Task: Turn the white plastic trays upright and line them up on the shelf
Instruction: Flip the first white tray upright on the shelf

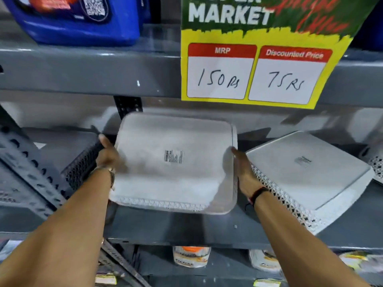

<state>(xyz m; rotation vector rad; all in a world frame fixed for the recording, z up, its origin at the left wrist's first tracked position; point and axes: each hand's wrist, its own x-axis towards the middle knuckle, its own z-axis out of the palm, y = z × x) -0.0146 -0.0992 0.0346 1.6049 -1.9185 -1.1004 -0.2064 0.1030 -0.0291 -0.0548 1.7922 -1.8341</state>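
A white plastic tray [174,162] with a barcode sticker on its flat base is held tilted above the grey shelf [186,226], base facing me. My left hand [107,154] grips its left edge and my right hand [243,168] grips its right edge. A second white tray [310,175] lies upside down on the shelf to the right, its lattice side wall toward me. The edge of a third white tray [376,164] shows at the far right.
A black lattice tray [83,164] stands on the shelf at the left beside a slotted grey upright [31,166]. A yellow price sign [257,73] hangs from the shelf above, where a blue jug [83,19] sits. Packets lie on the shelf below.
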